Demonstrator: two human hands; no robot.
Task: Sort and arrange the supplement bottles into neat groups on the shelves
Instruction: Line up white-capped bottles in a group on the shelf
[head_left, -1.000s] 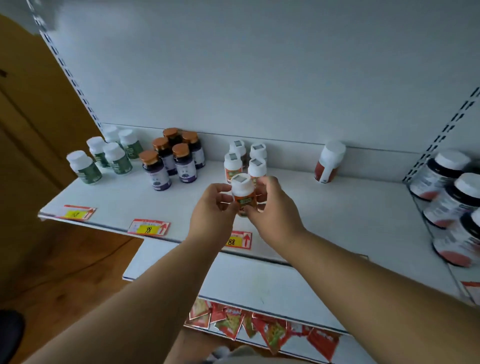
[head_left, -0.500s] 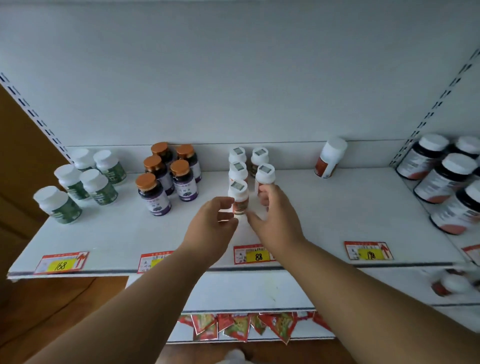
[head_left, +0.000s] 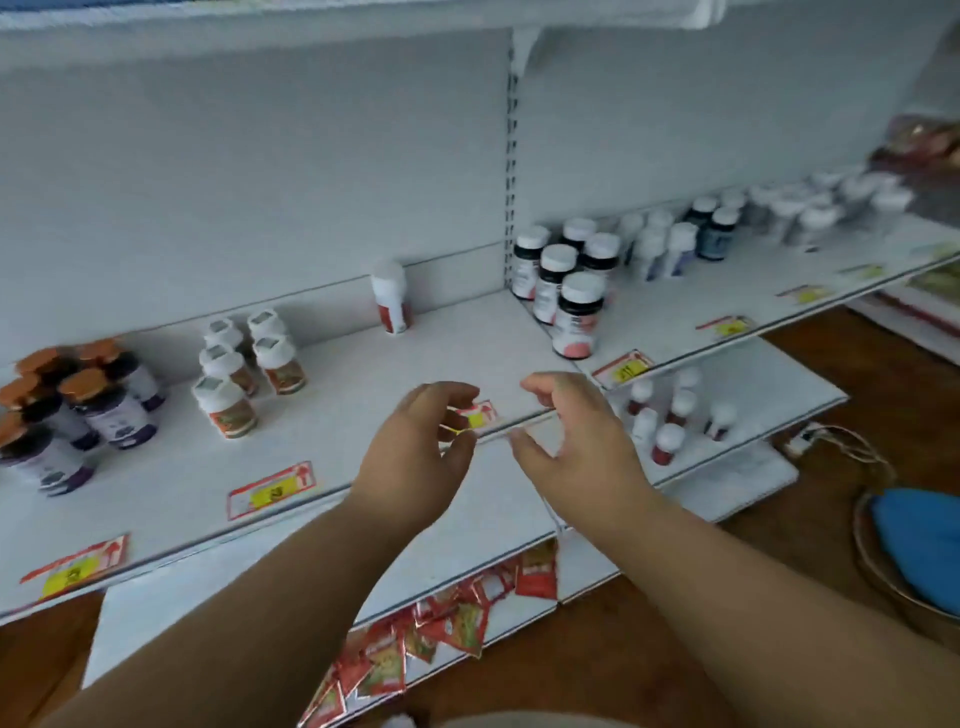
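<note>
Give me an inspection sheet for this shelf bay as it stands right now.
Surface: white shelf, price tags along its front edge.
Job's things: five orange-label bottles grouped upright; purple-label bottles at left; lone white-capped bottle at the back; dark white-capped bottles in the next bay.
Clutter: red sachets hanging below.
Grippers: left hand and right hand empty, fingers loosely curled, over the front edge.
Cables: white cord and plug on the floor.
Surroundings: wooden floor, basket with blue cloth.

Far right bottles (head_left: 831, 202) blurred
</note>
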